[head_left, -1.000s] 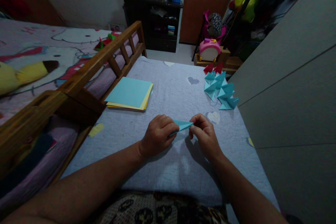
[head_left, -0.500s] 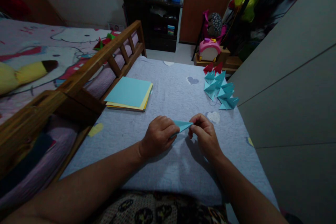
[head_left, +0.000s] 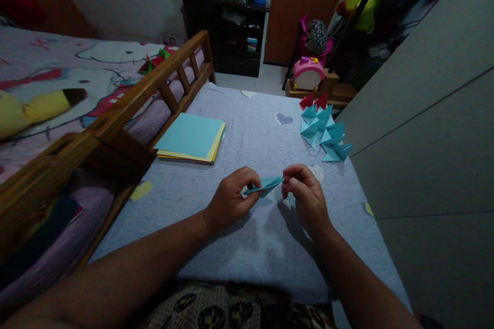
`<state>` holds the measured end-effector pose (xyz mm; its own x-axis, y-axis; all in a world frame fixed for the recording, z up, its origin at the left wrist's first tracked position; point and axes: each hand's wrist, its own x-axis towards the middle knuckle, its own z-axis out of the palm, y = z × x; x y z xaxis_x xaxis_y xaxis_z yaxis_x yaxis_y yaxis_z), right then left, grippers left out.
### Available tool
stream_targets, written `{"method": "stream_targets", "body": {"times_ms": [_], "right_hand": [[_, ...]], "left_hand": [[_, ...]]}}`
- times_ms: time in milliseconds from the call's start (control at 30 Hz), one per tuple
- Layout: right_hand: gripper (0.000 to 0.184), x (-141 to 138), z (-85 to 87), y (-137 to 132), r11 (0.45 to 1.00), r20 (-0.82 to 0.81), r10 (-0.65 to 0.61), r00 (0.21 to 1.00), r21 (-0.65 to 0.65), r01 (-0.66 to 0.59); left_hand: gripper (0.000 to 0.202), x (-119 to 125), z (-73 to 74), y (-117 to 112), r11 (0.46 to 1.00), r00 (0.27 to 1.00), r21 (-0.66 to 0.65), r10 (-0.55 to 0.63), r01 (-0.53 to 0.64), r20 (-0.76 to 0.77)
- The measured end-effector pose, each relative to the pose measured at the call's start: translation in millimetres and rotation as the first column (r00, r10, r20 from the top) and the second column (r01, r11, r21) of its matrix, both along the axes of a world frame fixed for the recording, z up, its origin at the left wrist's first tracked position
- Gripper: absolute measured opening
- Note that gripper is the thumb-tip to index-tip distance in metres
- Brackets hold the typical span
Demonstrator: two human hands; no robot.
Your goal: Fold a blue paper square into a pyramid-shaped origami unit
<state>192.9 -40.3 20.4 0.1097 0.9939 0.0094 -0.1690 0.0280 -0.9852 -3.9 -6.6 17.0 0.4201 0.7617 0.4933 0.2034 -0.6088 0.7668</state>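
A small folded blue paper piece (head_left: 265, 185) hangs just above the grey-blue mattress cover (head_left: 247, 247) in the middle of the view. My left hand (head_left: 230, 198) pinches its left end between thumb and fingers. My right hand (head_left: 305, 196) is curled at the piece's right tip, fingers pressed together on it. A stack of square paper sheets (head_left: 191, 138), blue on top and yellow below, lies to the far left of my hands. Several folded blue paper pieces (head_left: 324, 133) with two red ones behind them sit at the far right.
A wooden bed rail (head_left: 131, 108) runs along the left, with a patterned bed beyond it. A grey wall panel (head_left: 424, 128) closes the right side. A dark shelf unit (head_left: 227, 31), a brown door and a pink toy (head_left: 309, 69) stand at the back.
The folded piece has lifted a little off the cover and opened slightly. My left fingers have shifted from covering it to pinching its end; my right hand has risen slightly.
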Motion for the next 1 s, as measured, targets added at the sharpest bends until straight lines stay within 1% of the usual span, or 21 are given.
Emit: {"method": "stream_targets", "body": {"times_ms": [67,133,167,200,267,300,333,467,600,667,800,900,1000], "right_hand": [[0.031,-1.3,0.9,-1.2,0.997,0.079,0.069,0.995,0.039,-0.072],[0.041,-3.7,2.0,-2.1,0.989,0.191,0.125,0.974,0.054,-0.138],[0.039,-5.0,2.6,-2.3,0.987,0.240,0.133,0.962,0.057,-0.151],[0.033,-6.3,3.3,-2.4,0.986,0.280,0.134,0.950,0.060,-0.157],[0.015,-8.1,4.8,-2.0,0.985,0.338,0.120,0.933,0.075,-0.154],[0.009,-8.6,5.7,-1.7,0.985,0.356,0.112,0.928,0.086,-0.152],[0.010,-8.7,6.4,-1.4,0.984,0.366,0.102,0.925,0.098,-0.147],[0.013,-6.8,6.8,-0.9,0.986,0.371,0.079,0.925,0.105,-0.126],[0.016,-4.3,4.3,-1.6,0.989,0.380,0.082,0.921,0.082,-0.122],[0.018,-3.8,4.0,-2.0,0.988,0.390,0.089,0.916,0.080,-0.130],[0.020,-3.1,6.2,-2.2,0.986,0.401,0.110,0.909,0.073,-0.151],[0.022,-2.2,8.1,-2.1,0.986,0.413,0.102,0.905,0.081,-0.148],[0.027,-1.3,8.7,-1.6,0.984,0.424,0.094,0.901,0.098,-0.148]], "left_hand": [[0.006,1.3,0.0,1.9,0.981,0.997,-0.190,-0.022,0.035,0.070],[0.008,2.8,-1.4,3.3,0.943,0.991,-0.324,-0.038,0.078,0.129],[0.009,3.5,-2.5,3.6,0.924,0.987,-0.369,-0.050,0.104,0.153],[0.010,4.2,-3.9,3.8,0.905,0.983,-0.404,-0.064,0.129,0.172],[0.010,5.3,-6.5,3.6,0.870,0.975,-0.462,-0.086,0.174,0.206],[0.011,5.8,-7.4,3.3,0.852,0.971,-0.488,-0.088,0.189,0.221],[0.012,6.3,-7.8,3.0,0.837,0.968,-0.510,-0.085,0.198,0.236],[0.014,8.2,-5.8,2.6,0.792,0.957,-0.566,-0.076,0.227,0.279],[0.013,9.1,-3.3,3.2,0.748,0.956,-0.604,-0.149,0.276,0.253],[0.015,9.1,-3.8,3.2,0.728,0.958,-0.626,-0.174,0.280,0.226],[0.015,8.9,-7.2,2.8,0.707,0.958,-0.647,-0.199,0.287,0.208],[0.013,9.0,-9.3,3.1,0.709,0.943,-0.623,-0.281,0.330,0.180],[0.017,8.9,-9.3,3.7,0.739,0.930,-0.578,-0.354,0.345,0.102]]}}
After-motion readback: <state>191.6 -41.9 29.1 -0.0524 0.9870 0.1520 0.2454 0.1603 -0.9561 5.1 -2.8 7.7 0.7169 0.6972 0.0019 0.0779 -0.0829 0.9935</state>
